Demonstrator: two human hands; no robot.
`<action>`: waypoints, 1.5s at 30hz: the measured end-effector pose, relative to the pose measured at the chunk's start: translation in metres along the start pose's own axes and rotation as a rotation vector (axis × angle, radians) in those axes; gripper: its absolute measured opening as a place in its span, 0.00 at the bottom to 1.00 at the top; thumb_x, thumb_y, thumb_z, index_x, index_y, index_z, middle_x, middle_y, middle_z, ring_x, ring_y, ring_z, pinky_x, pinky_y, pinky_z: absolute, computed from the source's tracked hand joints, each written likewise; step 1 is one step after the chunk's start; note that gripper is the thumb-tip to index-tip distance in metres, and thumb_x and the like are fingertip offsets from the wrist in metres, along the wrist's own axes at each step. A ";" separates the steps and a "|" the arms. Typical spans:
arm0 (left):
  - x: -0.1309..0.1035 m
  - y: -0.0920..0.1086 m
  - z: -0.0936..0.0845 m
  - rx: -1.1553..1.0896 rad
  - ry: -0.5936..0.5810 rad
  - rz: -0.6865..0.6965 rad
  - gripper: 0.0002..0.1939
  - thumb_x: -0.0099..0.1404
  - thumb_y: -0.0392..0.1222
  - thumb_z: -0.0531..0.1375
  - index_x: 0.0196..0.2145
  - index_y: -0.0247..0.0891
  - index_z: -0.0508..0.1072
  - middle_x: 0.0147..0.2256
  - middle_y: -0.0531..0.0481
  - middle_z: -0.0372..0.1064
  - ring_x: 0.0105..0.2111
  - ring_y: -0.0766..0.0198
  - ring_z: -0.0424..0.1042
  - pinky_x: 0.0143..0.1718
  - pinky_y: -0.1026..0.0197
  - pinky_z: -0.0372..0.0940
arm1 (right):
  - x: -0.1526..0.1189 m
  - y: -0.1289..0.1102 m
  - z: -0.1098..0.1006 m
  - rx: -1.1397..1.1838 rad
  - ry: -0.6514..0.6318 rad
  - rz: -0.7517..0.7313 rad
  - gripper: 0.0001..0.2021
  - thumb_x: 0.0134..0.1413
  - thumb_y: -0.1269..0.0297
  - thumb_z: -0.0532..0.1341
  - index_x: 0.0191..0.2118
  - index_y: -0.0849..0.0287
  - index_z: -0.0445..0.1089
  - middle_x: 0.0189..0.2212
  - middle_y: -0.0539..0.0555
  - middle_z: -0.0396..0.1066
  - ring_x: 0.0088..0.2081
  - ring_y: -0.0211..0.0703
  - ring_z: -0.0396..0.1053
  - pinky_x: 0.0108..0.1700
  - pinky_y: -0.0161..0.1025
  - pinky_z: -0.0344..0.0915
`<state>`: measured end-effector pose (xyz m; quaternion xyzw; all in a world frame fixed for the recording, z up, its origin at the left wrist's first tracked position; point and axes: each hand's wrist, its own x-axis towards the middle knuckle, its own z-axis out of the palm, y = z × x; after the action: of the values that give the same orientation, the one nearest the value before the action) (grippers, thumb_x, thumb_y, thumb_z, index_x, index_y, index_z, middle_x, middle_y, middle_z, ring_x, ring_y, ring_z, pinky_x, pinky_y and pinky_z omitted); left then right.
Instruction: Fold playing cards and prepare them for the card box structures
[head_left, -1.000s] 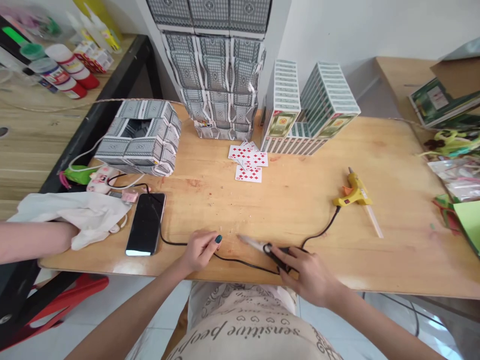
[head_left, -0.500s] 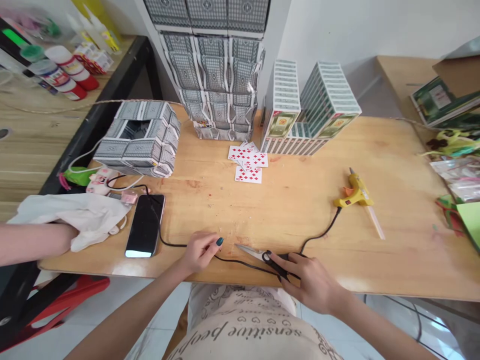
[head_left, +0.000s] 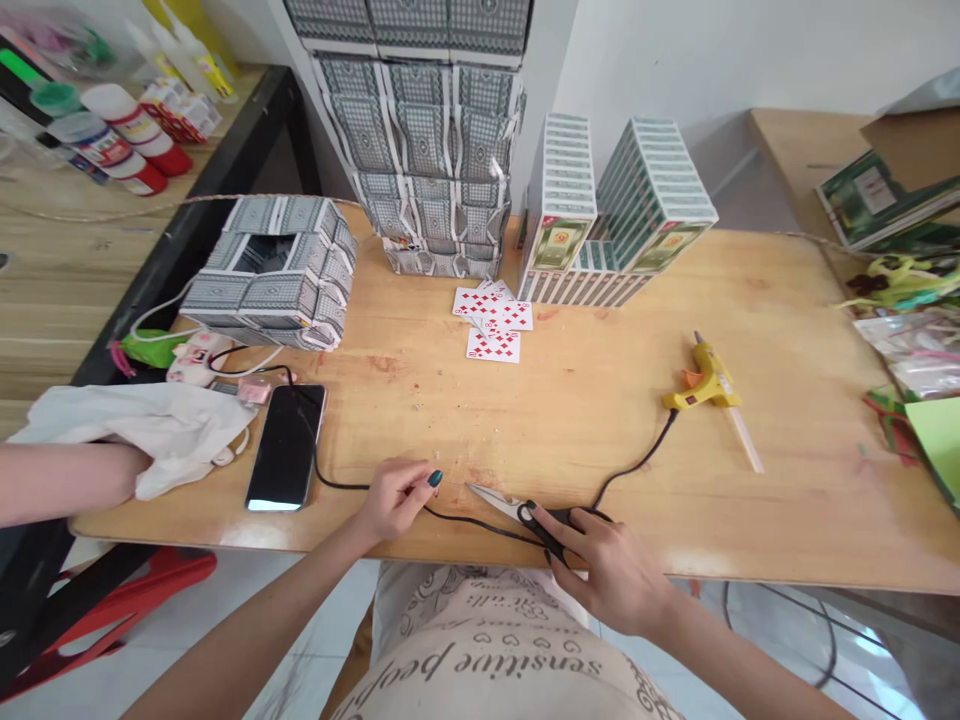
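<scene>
My left hand (head_left: 401, 497) rests over the black cord (head_left: 480, 522) at the table's front edge, thumb pressed to curled fingers. Whatever it may hold is hidden. My right hand (head_left: 611, 565) is closed on the black handles of a pair of scissors (head_left: 499, 500), which lie on the wood with the blades together and pointing left. Farther up, a few loose playing cards (head_left: 493, 345) lie face up in a small pile. The cord runs to a yellow glue gun (head_left: 701, 378) on the right, with a clear glue stick in its back.
A tall structure of folded cards (head_left: 427, 150) stands at the back, beside stacked card boxes (head_left: 562, 200). A square card piece (head_left: 277, 275) and a phone (head_left: 285, 450) are on the left. Another person's forearm (head_left: 67, 483) rests near a white cloth (head_left: 172, 430).
The view has shifted slightly, so everything appears a little higher and to the left. Both hands keep their poses, and the scissors stay under my right hand.
</scene>
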<state>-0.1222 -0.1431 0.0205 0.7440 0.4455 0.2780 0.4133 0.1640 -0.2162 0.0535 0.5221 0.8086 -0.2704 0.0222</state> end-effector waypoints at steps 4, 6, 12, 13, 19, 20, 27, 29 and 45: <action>0.000 -0.001 0.000 0.027 0.014 0.014 0.22 0.66 0.46 0.48 0.16 0.37 0.54 0.14 0.57 0.47 0.16 0.71 0.49 0.20 0.65 0.46 | 0.003 0.011 -0.003 -0.007 0.152 0.190 0.24 0.57 0.62 0.49 0.60 0.55 0.57 0.30 0.55 0.68 0.28 0.41 0.69 0.29 0.36 0.66; 0.000 -0.002 0.000 0.037 0.010 0.013 0.21 0.65 0.46 0.48 0.16 0.37 0.53 0.15 0.57 0.47 0.16 0.71 0.49 0.21 0.65 0.46 | 0.002 0.017 -0.006 -0.007 0.117 0.124 0.25 0.56 0.62 0.51 0.60 0.53 0.57 0.29 0.54 0.68 0.29 0.41 0.69 0.29 0.35 0.66; 0.000 -0.003 -0.001 0.047 -0.016 0.009 0.20 0.66 0.45 0.48 0.17 0.36 0.57 0.15 0.56 0.48 0.16 0.71 0.51 0.21 0.64 0.46 | -0.007 0.032 -0.017 -0.012 0.080 0.103 0.25 0.55 0.61 0.51 0.59 0.54 0.58 0.31 0.55 0.69 0.30 0.41 0.69 0.32 0.36 0.66; 0.000 -0.003 -0.001 0.047 -0.016 0.014 0.20 0.66 0.45 0.48 0.17 0.36 0.57 0.15 0.56 0.48 0.16 0.71 0.51 0.21 0.64 0.46 | -0.007 0.033 -0.018 -0.008 0.067 0.087 0.25 0.55 0.61 0.52 0.59 0.54 0.58 0.31 0.55 0.69 0.30 0.41 0.69 0.32 0.36 0.66; 0.002 -0.001 0.000 0.055 -0.010 0.037 0.21 0.66 0.44 0.49 0.16 0.37 0.54 0.15 0.57 0.46 0.16 0.71 0.49 0.20 0.64 0.45 | -0.006 0.038 -0.024 -0.011 0.105 0.108 0.24 0.55 0.62 0.52 0.58 0.53 0.59 0.31 0.54 0.69 0.30 0.41 0.69 0.31 0.35 0.65; 0.002 -0.001 0.000 0.059 -0.010 0.038 0.21 0.65 0.45 0.49 0.16 0.37 0.54 0.15 0.57 0.46 0.16 0.71 0.49 0.20 0.64 0.45 | -0.005 0.038 -0.025 -0.010 0.089 0.085 0.24 0.55 0.61 0.52 0.58 0.52 0.59 0.31 0.54 0.69 0.30 0.40 0.69 0.31 0.35 0.65; 0.002 0.000 -0.001 0.062 -0.016 0.067 0.20 0.65 0.44 0.49 0.17 0.37 0.55 0.15 0.57 0.47 0.17 0.71 0.50 0.21 0.64 0.46 | 0.008 0.044 -0.030 -0.027 0.042 0.039 0.24 0.54 0.61 0.53 0.58 0.53 0.59 0.32 0.55 0.69 0.30 0.41 0.69 0.32 0.36 0.63; 0.002 0.000 0.000 0.068 -0.018 0.063 0.20 0.65 0.45 0.49 0.17 0.37 0.55 0.15 0.57 0.48 0.17 0.71 0.50 0.21 0.64 0.46 | 0.016 0.045 -0.031 -0.014 -0.021 -0.042 0.24 0.53 0.62 0.54 0.58 0.50 0.59 0.32 0.53 0.69 0.30 0.40 0.68 0.30 0.35 0.62; 0.003 0.003 0.000 0.175 -0.022 0.108 0.16 0.64 0.41 0.50 0.19 0.37 0.62 0.16 0.55 0.55 0.18 0.70 0.55 0.22 0.65 0.53 | 0.046 0.026 -0.029 -0.038 0.069 -0.008 0.24 0.53 0.60 0.54 0.57 0.48 0.60 0.33 0.53 0.71 0.30 0.41 0.69 0.32 0.35 0.62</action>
<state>-0.1196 -0.1415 0.0227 0.8031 0.4229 0.2518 0.3358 0.1725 -0.1566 0.0533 0.5275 0.8159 -0.2366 0.0031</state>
